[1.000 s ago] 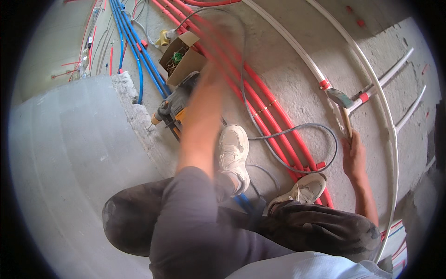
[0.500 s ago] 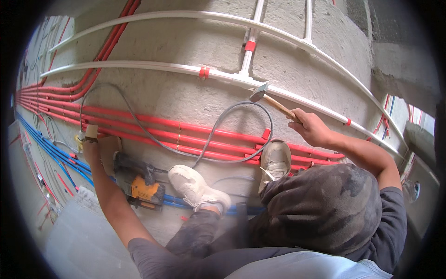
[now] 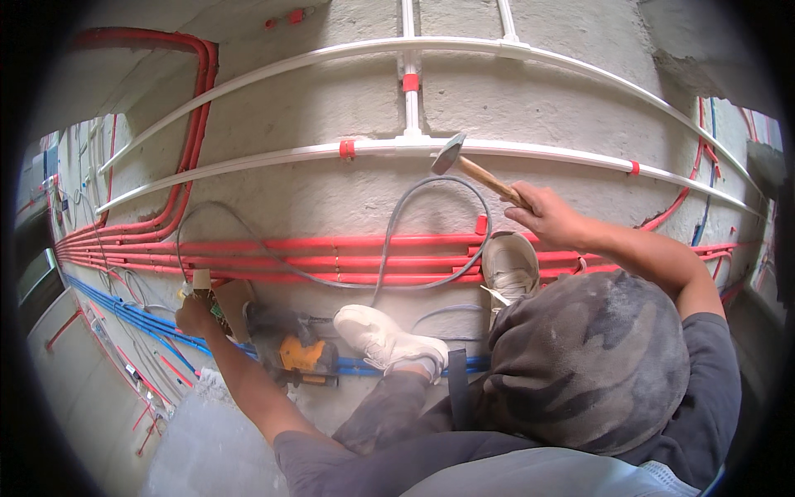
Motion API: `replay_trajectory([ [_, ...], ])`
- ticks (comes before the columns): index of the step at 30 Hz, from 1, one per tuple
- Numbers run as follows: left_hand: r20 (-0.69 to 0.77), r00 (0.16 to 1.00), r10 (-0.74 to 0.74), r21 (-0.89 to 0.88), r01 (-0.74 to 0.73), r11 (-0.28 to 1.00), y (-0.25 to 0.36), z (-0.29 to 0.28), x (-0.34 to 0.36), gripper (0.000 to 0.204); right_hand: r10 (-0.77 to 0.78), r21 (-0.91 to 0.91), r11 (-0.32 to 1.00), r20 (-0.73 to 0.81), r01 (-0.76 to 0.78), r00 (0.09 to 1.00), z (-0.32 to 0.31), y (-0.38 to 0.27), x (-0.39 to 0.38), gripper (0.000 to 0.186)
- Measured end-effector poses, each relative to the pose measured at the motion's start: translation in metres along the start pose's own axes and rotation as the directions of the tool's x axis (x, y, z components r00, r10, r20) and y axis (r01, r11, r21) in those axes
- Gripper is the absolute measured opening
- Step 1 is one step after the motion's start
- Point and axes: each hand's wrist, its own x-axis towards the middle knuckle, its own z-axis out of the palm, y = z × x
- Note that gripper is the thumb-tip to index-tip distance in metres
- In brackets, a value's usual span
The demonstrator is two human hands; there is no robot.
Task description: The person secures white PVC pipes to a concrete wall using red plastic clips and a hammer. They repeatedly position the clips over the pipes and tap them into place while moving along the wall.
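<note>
My right hand (image 3: 546, 217) is closed around the wooden handle of a hammer (image 3: 494, 181). The hammer's metal head is raised on the left, appearing over the lower white pipe (image 3: 546, 150) near a T-joint. On the far left, my left hand (image 3: 196, 316) is at a small open cardboard box (image 3: 238, 300) with pale flaps; its fingers are mostly hidden. Beside the box lies a black and orange power tool (image 3: 305, 354). A grey cable (image 3: 386, 240) loops over the red pipes (image 3: 373, 262) in front of my shoes.
Blue pipes (image 3: 364, 366) run behind my left shoe (image 3: 389, 338). My right shoe (image 3: 509, 263) rests by the red pipes, with my bent knee (image 3: 592, 360) close in front. A second white pipe (image 3: 348, 55) lies farther off. A grey slab (image 3: 207, 439) is at lower left.
The whole view has turned and shifted, so pipes and tool sit differently in the picture. My right hand still grips the hammer, and my left hand stays at the box.
</note>
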Motion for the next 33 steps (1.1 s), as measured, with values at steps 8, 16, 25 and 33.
replay_trajectory([
  [8, -0.536, 0.777, 0.330, -0.478, -0.601, 0.640, 0.120, -0.034, 0.017, 0.029, 0.108, 0.097, 0.990, -0.076, -0.101, 0.991, 0.002, -0.014, 0.015, 0.027],
  [16, -0.323, 0.919, 0.226, -0.946, -0.312, -0.083, 0.404, -0.171, -0.032, 0.007, 0.019, 0.129, 0.992, -0.120, -0.003, 0.993, -0.013, -0.064, 0.070, 0.032],
  [25, -0.530, 0.756, 0.384, -0.804, -0.592, 0.056, 0.434, -0.153, -0.030, 0.010, -0.077, 0.089, 0.991, -0.204, 0.096, 0.976, -0.024, -0.060, 0.113, 0.033],
  [33, -0.539, 0.795, 0.280, -0.821, -0.570, 0.039, 0.448, -0.148, -0.027, 0.006, -0.130, -0.103, 0.988, -0.167, 0.114, 0.977, -0.028, -0.076, 0.154, 0.028],
])
